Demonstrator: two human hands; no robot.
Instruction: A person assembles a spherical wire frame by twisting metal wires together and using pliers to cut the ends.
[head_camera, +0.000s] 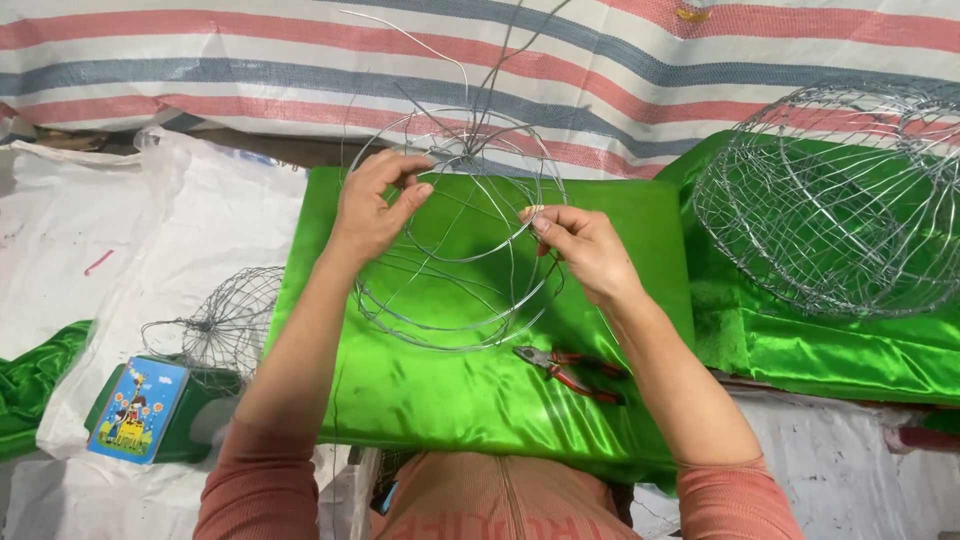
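While both hands work over the middle of the green cloth (470, 390), a half-built wire frame (455, 240) stands between them: thin, shiny grey hoops crossing one another into a rough open ball, with loose wire ends sticking up from a knot at its top. The left hand (372, 205) has its thumb and fingers pinched closed on wires near that knot. The right hand (580, 245) grips a hoop at the frame's right side, fingertips pressed together on the wire. The cloth is glossy satin, smooth and brightly reflective, draped over a flat board. Just below the frame lie pliers (570, 370) with red handles. To the right sits a larger wire basket (830, 200), dense with fine strands; to the left, a smaller wire ball (225, 325) rests on white plastic sheeting (130, 230). A striped tarpaulin (250, 60) hangs behind.
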